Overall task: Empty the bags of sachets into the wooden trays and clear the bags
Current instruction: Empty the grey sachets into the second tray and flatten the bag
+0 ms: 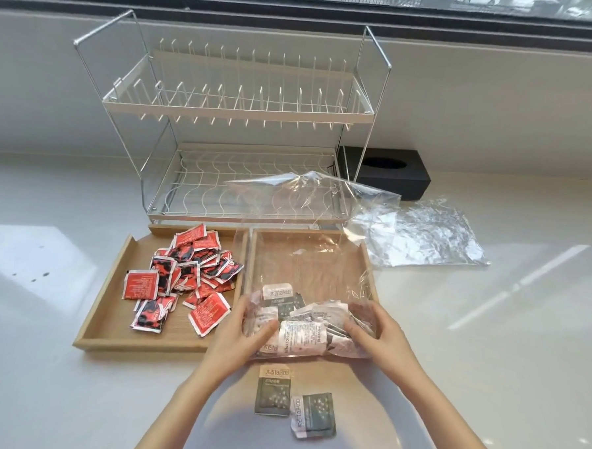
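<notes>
A clear plastic bag (301, 231) holding grey-and-white sachets (302, 331) lies over the right wooden tray (366, 259), its empty upper part standing up toward the rack. My left hand (244, 331) grips the bag's filled end from the left, and my right hand (375, 328) grips it from the right. The left wooden tray (113, 283) holds several red sachets (182, 280). Two grey sachets (274, 391) (314, 414) lie loose on the counter in front of the trays, between my forearms.
A two-tier wire dish rack (237, 135) stands behind the trays. A crumpled empty clear bag (420, 237) lies on the counter to the right. A black tissue box (386, 170) sits by the wall behind it.
</notes>
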`<act>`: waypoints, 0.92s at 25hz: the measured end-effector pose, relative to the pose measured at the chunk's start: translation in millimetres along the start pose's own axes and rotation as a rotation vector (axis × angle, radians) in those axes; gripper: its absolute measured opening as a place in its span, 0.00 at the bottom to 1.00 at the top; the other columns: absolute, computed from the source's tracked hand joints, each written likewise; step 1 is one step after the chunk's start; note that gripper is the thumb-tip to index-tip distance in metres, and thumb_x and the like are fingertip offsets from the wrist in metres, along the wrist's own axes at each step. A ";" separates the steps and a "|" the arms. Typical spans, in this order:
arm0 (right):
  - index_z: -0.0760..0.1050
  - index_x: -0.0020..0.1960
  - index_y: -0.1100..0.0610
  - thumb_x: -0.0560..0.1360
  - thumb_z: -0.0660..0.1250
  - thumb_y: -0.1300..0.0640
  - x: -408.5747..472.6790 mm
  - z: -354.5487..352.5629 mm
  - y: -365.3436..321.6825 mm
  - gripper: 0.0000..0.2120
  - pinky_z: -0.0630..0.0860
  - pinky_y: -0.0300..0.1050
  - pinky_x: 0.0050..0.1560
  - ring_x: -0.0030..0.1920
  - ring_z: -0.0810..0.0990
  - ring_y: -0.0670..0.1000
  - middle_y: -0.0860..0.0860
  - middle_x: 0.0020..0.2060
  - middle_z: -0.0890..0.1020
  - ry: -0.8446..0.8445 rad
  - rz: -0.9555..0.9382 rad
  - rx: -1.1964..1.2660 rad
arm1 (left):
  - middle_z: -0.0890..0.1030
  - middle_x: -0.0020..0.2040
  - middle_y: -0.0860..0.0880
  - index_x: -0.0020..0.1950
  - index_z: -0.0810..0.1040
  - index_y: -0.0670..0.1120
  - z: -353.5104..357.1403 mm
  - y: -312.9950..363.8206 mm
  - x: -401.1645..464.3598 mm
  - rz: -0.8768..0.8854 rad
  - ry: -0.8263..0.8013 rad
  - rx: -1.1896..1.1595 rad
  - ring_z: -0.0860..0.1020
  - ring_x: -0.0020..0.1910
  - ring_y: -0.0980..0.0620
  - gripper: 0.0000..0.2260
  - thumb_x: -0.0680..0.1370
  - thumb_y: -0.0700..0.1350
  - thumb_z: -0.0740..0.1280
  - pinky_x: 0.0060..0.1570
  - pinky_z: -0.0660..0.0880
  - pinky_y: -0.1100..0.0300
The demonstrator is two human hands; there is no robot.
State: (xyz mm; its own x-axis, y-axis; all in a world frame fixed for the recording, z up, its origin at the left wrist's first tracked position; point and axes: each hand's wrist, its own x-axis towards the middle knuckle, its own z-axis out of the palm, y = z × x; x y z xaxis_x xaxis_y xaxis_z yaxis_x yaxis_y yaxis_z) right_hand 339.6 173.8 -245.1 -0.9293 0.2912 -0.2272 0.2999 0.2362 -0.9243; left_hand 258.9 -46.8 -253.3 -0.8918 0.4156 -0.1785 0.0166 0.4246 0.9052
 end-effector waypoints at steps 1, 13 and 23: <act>0.72 0.57 0.51 0.72 0.68 0.61 1.4 -1.9 -4.4 0.15 0.72 0.35 0.61 0.58 0.77 0.44 0.48 0.55 0.80 -0.034 -0.012 0.039 | 0.73 0.54 0.67 0.52 0.68 0.59 -3.6 3.4 1.9 0.003 -0.020 -0.058 0.72 0.49 0.76 0.22 0.62 0.61 0.69 0.52 0.67 0.78; 0.67 0.65 0.54 0.68 0.65 0.49 14.2 -9.8 -46.7 0.27 0.74 0.32 0.54 0.60 0.76 0.47 0.49 0.62 0.75 -0.025 -0.072 0.128 | 0.77 0.57 0.54 0.59 0.66 0.58 -29.5 63.7 28.2 0.123 0.052 -0.327 0.76 0.56 0.58 0.39 0.53 0.75 0.65 0.58 0.70 0.60; 0.58 0.71 0.55 0.73 0.65 0.56 22.2 -21.7 -73.4 0.29 0.65 0.39 0.62 0.64 0.69 0.46 0.52 0.66 0.70 0.320 -0.125 0.220 | 0.80 0.43 0.54 0.46 0.76 0.55 -49.4 94.9 36.5 0.282 0.319 -0.403 0.79 0.46 0.60 0.06 0.76 0.44 0.63 0.53 0.71 0.63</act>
State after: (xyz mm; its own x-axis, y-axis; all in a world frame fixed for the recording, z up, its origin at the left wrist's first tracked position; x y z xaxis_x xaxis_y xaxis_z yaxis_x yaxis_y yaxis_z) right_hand 301.6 183.0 -175.6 -0.8313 0.5547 -0.0337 0.1029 0.0941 -0.9902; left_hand 205.6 -31.0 -154.9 -0.9709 0.1786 0.1594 0.1560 -0.0329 0.9872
